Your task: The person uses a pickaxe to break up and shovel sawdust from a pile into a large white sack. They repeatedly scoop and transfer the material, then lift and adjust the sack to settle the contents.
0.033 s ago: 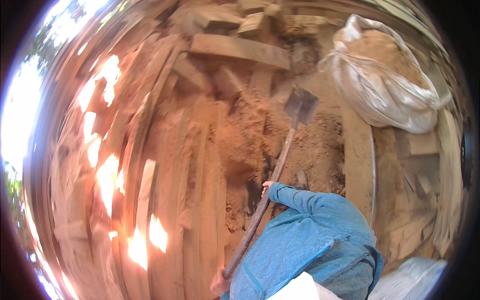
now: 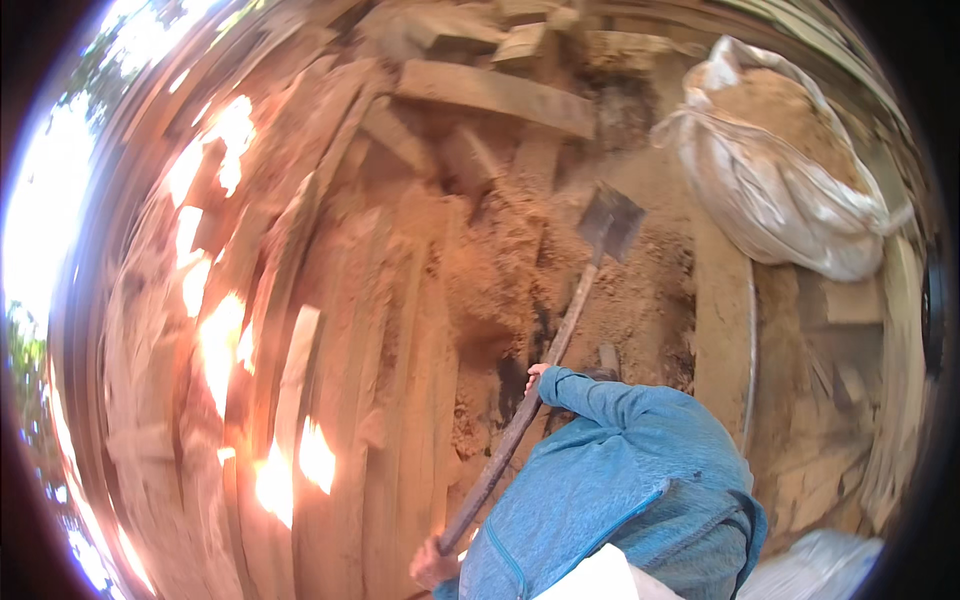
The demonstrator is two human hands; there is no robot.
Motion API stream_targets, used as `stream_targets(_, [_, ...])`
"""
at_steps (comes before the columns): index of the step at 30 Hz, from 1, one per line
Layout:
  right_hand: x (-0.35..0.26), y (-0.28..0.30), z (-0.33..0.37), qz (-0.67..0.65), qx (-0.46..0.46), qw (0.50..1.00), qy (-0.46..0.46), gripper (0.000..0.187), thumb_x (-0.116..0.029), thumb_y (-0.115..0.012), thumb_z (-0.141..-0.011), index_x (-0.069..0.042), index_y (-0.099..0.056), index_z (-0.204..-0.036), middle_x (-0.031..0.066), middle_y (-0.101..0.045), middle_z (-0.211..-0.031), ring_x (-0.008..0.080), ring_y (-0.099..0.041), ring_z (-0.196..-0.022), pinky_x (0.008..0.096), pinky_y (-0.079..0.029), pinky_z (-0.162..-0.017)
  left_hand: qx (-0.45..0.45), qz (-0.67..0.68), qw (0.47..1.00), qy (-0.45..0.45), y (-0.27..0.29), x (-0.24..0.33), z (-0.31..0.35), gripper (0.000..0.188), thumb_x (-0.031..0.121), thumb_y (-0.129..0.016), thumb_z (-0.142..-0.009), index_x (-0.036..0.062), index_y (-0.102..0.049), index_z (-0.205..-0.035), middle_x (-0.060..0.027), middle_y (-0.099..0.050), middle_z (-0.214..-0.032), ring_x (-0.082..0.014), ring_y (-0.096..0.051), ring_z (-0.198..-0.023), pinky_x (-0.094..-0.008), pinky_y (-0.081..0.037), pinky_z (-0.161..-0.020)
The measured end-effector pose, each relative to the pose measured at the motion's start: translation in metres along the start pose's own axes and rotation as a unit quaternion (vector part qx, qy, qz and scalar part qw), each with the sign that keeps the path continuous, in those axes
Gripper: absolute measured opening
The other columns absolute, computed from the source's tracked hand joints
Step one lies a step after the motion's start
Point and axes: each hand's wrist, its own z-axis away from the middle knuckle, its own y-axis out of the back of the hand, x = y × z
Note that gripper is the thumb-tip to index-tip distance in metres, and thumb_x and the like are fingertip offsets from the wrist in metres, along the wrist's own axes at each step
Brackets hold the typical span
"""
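A long-handled shovel (image 2: 515,425) slants across the middle, its flat, square metal blade (image 2: 612,222) resting on or just over loose reddish-brown sawdust-like material (image 2: 640,300). My right hand (image 2: 537,376), at the end of a blue sleeve, is closed around the middle of the wooden handle. Near the lower edge, my left hand (image 2: 434,563) grips the handle's top end. Both hands' fingers are partly hidden by the handle and slightly blurred.
A white woven sack (image 2: 770,195), filled with brown loose material, stands open at the far right. Long wooden boards (image 2: 380,400) lie along the left, with sunlit patches. Wood offcuts (image 2: 495,95) are heaped at the far side. A pale plastic sheet or bag (image 2: 820,568) lies at the lower right.
My left hand and the handle's top end have shifted slightly up and left. The whole view has turned a little, so the sack and blade appear slightly farther right and lower.
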Motion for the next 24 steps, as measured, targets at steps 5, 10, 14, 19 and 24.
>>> stream_targets(5, [-0.005, -0.008, -0.049, -0.013, -0.180, 0.983, -0.038, 0.029, -0.023, -0.050, -0.089, -0.007, -0.062, -0.068, 0.0123, -0.068, -0.072, 0.0352, -0.064, -0.071, 0.0549, -0.050, -0.075, 0.150, -0.168, 0.973, -0.055, 0.082, 0.040, -0.075, 0.013, 0.015, -0.064, -0.065, 0.0190, -0.061, -0.077, -0.0024, -0.045, -0.060, -0.0213, -0.049, -0.056, -0.0359, -0.036, -0.052])
stream_targets(10, [-0.085, -0.037, -0.011, 0.080, -0.096, 0.987, -0.098, 0.027, -0.032, -0.052, -0.090, -0.014, -0.065, -0.075, 0.0047, -0.069, -0.075, 0.0272, -0.065, -0.079, 0.0529, -0.047, -0.078, 0.178, -0.234, 0.942, -0.164, 0.153, 0.114, -0.178, 0.010, 0.011, -0.059, -0.073, 0.0187, -0.059, -0.080, -0.0010, -0.041, -0.060, -0.0178, -0.048, -0.057, -0.0325, -0.036, -0.052])
stream_targets(14, [-0.145, -0.059, 0.030, -0.079, 0.006, 0.989, -0.128, 0.030, -0.035, -0.054, -0.091, -0.006, -0.060, -0.097, 0.0104, -0.064, -0.102, 0.0284, -0.059, -0.101, 0.0503, -0.046, -0.085, 0.213, -0.268, 0.898, -0.276, 0.174, 0.180, -0.264, 0.009, 0.014, -0.060, -0.077, 0.0188, -0.057, -0.083, 0.0004, -0.042, -0.060, -0.0154, -0.048, -0.058, -0.0309, -0.038, -0.054])
stream_targets(19, [-0.225, -0.044, 0.068, -0.041, -0.207, 0.950, -0.231, 0.039, -0.022, -0.057, -0.090, 0.007, -0.052, -0.116, 0.0175, -0.059, -0.113, 0.0309, -0.058, -0.098, 0.0426, -0.049, -0.085, 0.224, -0.274, 0.882, -0.312, 0.188, 0.230, -0.367, 0.010, 0.016, -0.060, -0.077, 0.0183, -0.055, -0.086, 0.0002, -0.046, -0.062, -0.0151, -0.052, -0.062, -0.0296, -0.040, -0.056])
stream_targets(24, [-0.311, 0.005, 0.082, -0.109, -0.126, 0.984, 0.059, 0.013, -0.013, -0.061, -0.084, -0.007, -0.064, -0.095, 0.0065, -0.063, -0.080, 0.0208, -0.060, -0.072, 0.0342, -0.053, -0.065, 0.237, -0.247, 0.875, -0.343, 0.166, 0.230, -0.484, 0.007, 0.017, -0.060, -0.076, 0.0180, -0.053, -0.074, 0.0004, -0.049, -0.059, -0.0158, -0.055, -0.062, -0.0298, -0.040, -0.059])
